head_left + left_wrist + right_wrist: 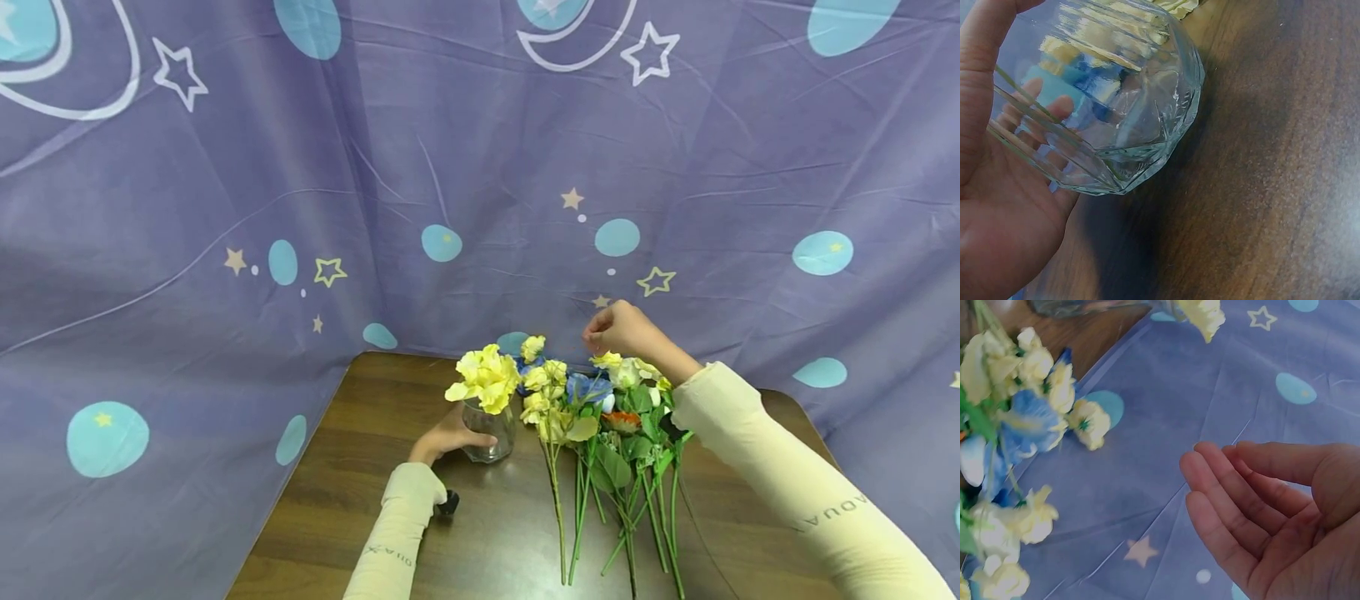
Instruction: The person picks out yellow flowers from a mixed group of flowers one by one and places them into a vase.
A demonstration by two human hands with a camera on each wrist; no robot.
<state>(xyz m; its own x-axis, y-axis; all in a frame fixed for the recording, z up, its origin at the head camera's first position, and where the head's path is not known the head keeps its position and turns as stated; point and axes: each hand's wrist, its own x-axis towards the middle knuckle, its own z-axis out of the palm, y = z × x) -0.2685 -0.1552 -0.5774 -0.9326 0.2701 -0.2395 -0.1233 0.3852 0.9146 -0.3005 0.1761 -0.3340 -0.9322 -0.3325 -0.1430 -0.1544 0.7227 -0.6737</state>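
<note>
Extends cream sleeve [787,483] right of glass vase [504,427]; grips vase, with yellow flower [486,377] at its mouth, in left hand [450,435]; holds right hand [628,330], fingers loosely bent, near flowers [588,387] right of vase

head: far, forward-down | wrists: near, left→table [1260,156], right→curtain [1129,494] | all share: vase [498,423]

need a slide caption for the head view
Left hand grips a glass vase holding a yellow flower; the empty right hand hovers near mixed flowers lying on a wood-grain table.
</note>
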